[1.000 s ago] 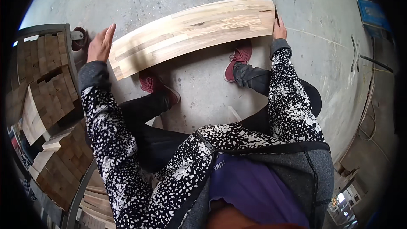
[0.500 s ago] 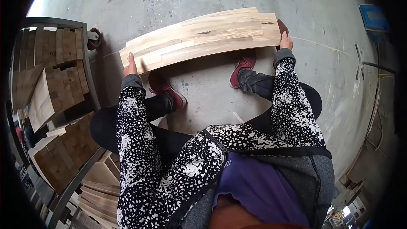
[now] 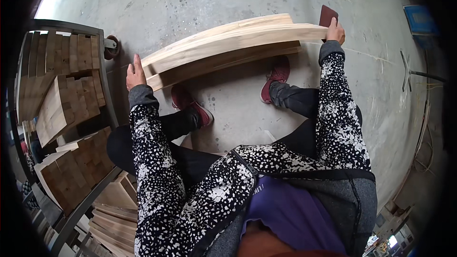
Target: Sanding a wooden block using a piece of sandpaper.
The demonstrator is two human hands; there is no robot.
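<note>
In front of me are pale wooden boards (image 3: 238, 38), long and lying across my view, with a darker side face (image 3: 233, 60) below the front edge. My left hand (image 3: 136, 74) is at their left end with its fingers stretched out; whether it touches the wood I cannot tell. At the right end, my right hand (image 3: 336, 33) grips a flat dark-red piece (image 3: 328, 15), which looks like a sanding pad. That hand is close beside the board's tip. What supports the boards underneath is hidden.
On my left stands a metal-framed cart (image 3: 102, 43) with a caster wheel (image 3: 112, 47), loaded with stacked wood blocks (image 3: 71, 102). More planks (image 3: 112, 226) lie at lower left. A blue object (image 3: 421, 19) and a thin metal stand (image 3: 407, 71) are at far right.
The front board has tipped, so its broad top face no longer shows and a darker face appears below. My left hand has moved outward left, my right hand outward right with the dark-red piece.
</note>
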